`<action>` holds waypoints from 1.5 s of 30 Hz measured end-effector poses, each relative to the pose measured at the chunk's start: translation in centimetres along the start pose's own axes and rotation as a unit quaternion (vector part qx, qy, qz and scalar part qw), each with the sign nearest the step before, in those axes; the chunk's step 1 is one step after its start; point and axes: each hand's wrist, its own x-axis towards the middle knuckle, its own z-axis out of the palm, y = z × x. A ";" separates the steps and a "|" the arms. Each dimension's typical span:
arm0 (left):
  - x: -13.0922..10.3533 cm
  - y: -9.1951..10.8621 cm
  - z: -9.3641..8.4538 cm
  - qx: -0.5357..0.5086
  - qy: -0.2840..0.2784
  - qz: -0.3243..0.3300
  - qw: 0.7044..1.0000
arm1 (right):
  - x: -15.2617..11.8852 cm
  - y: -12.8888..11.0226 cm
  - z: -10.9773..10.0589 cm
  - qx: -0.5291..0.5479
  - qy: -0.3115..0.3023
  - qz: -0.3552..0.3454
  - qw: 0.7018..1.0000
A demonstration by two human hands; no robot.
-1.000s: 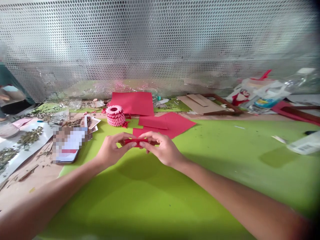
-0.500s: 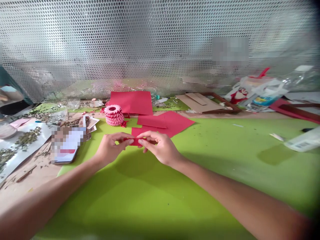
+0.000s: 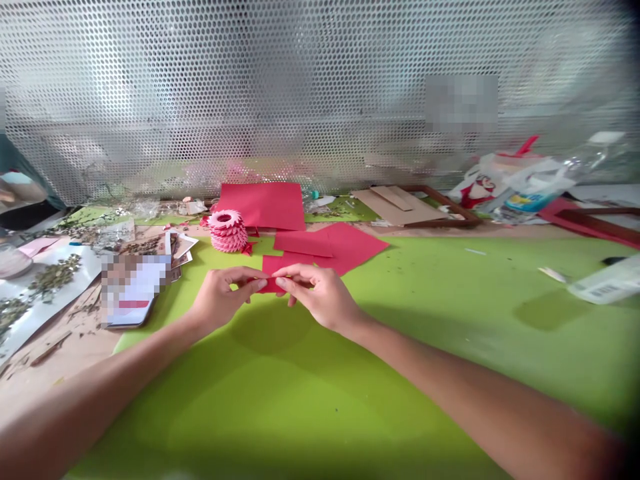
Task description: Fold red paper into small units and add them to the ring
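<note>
Perforated metal screening [image 3: 285, 87] backs the green worktop [image 3: 350, 387], where my left grip [image 3: 219, 293] and right grip [image 3: 325, 297], each nearly closed, pinch opposite ends of a small red paper piece [image 3: 271, 286], just nearer me than the red paper sheets [image 3: 353, 248]. Uneven thumb pressure could crease it askew; pulling my grips apart could tear it.

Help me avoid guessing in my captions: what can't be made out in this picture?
All in the head view:
Small red paper piece: its ends are hidden by the left hand and right hand.
Phone: pixelation masks most of its screen.
Barcoded white bottle: cut off by the right edge; its barcode is too small to read.
Behind the perforated panel: shapes blurred by its mesh.
</note>
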 end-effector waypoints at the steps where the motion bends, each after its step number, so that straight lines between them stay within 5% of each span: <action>1: 0.0 0.0 0.0 0.000 0.001 0.002 1.000 | 0.0 0.0 0.0 0.000 0.001 0.001 1.000; 11: -0.2 0.2 0.4 -0.033 0.006 -0.026 0.999 | 0.2 -0.1 0.2 0.055 -0.087 0.059 0.993; 27: -0.2 0.4 0.2 -0.136 -0.077 -0.004 0.988 | 0.1 0.7 0.4 0.035 -0.073 0.048 0.996; 36: -0.4 0.7 0.3 -0.112 -0.048 0.015 0.992 | 0.3 0.6 0.3 0.035 -0.061 0.055 0.996; 45: 0.8 -0.2 -1.9 -0.095 0.007 -0.007 0.995 | 1.0 0.7 -1.5 -0.014 -0.007 0.024 1.000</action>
